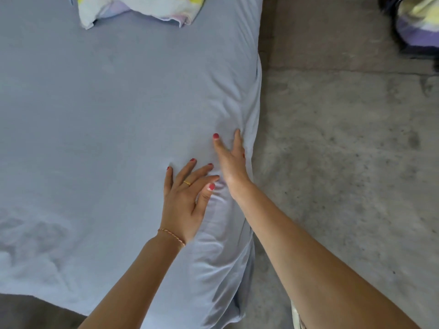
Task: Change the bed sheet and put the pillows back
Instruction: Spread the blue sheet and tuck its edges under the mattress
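Your left hand [187, 200] lies flat on the pale blue sheet [107, 110] at centre frame, fingers spread and straight, holding nothing. Your right hand [231, 160] sits just beside it at the sheet's right edge, thumb on top; its other fingers seem to go down over the side, so you cannot tell whether they grip the cloth. A pillow [140, 9] rests on the sheet at the top. Another pillow [418, 20] lies at upper right over the grey floor [344, 138].
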